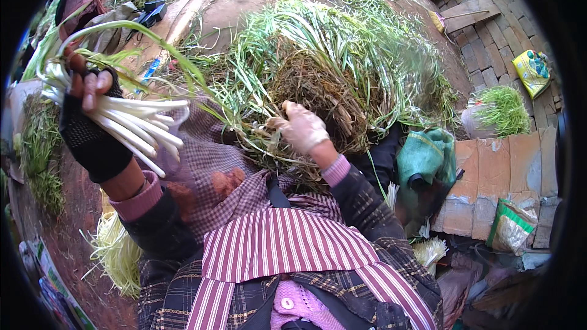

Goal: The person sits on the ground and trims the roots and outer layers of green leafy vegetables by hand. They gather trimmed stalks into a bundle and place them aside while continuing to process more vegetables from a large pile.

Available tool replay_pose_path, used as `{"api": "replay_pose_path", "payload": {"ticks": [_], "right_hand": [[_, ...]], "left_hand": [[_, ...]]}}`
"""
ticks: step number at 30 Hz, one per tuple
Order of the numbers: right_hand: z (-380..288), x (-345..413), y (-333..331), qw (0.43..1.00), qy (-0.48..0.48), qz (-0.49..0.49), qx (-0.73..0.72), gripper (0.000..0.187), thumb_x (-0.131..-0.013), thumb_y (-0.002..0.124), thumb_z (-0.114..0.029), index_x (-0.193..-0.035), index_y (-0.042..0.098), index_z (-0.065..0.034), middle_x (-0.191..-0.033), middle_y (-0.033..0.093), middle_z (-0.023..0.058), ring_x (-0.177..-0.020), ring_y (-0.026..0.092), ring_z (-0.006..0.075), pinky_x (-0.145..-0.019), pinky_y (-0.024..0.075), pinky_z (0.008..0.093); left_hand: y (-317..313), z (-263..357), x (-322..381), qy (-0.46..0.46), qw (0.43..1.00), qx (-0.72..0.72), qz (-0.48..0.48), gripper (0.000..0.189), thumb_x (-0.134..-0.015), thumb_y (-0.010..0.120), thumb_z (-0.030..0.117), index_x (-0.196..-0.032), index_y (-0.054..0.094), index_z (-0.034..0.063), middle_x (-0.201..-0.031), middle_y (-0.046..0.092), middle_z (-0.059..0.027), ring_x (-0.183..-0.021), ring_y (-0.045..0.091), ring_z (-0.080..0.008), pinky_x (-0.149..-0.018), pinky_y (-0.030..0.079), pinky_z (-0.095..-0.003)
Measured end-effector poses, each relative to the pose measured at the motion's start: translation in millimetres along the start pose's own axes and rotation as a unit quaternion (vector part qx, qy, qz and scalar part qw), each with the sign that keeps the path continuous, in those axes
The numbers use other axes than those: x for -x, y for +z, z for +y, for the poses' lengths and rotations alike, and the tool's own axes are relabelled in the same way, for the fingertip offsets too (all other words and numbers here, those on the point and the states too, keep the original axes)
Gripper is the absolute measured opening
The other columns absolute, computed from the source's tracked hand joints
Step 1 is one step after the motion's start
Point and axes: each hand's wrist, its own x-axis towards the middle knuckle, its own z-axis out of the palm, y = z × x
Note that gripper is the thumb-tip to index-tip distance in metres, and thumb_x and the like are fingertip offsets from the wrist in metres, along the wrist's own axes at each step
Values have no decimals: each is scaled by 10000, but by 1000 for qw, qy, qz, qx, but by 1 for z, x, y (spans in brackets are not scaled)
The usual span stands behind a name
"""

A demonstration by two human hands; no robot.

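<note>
My left hand [94, 96], in a black fingerless glove, is raised at the left. It grips a bunch of white-stemmed green plants [142, 123], probably chives or young garlic. One long green leaf [160, 41] arches from that bunch toward the middle. My right hand [300, 128], in a pale thin glove, is over the near edge of a large heap of leafy green plants [312, 23]. Brown matted roots [321, 87] face me right behind its fingers. Loose stems lie around the fingertips; whether they are pinched is unclear.
A checked cloth [206, 142] covers my lap. A green mesh sack [424, 158] lies at my right, beside flattened cardboard [500, 169]. Pale stem bundles [117, 252] stand at my left. Farther right are a bundled green bunch [497, 112], a yellow bag [531, 73] and a broom [438, 22].
</note>
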Motion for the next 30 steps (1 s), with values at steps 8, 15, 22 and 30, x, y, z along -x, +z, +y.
{"api": "replay_pose_path", "payload": {"ticks": [8,15,22,30], "right_hand": [[4,-51,70,984,61,-118,117,403,-829,575,-215,-1157,585,20,-1124,655,197,-1023,659,297,-816,537,455],[39,24,-66,833,-133,-74,-531,265,-847,592,-55,-1097,586,33,-832,633,51,-606,550,74,-516,449,197],[77,77,-124,784,-110,89,-605,311,-884,603,-130,-1164,556,-2,-882,637,62,-662,610,117,-591,540,231],[114,61,-36,939,-50,264,-214,406,-798,673,-96,-1180,554,-22,-1105,627,169,-1002,619,303,-872,485,367]], "left_hand": [[37,25,-37,131,991,1,16,335,-928,478,11,-1261,449,-12,-1087,612,-57,-668,454,-84,-720,408,-249],[25,-92,12,-20,981,193,1,589,-864,555,29,-1410,336,62,-1169,638,-65,-569,515,-73,-669,436,-264],[52,-153,47,-144,951,163,221,292,-897,540,68,-1188,531,95,-976,635,-70,-518,432,-79,-554,406,-252],[83,-187,65,-351,886,103,284,62,-964,517,204,-994,502,152,-573,353,42,-397,324,-74,-386,313,-235]]}}
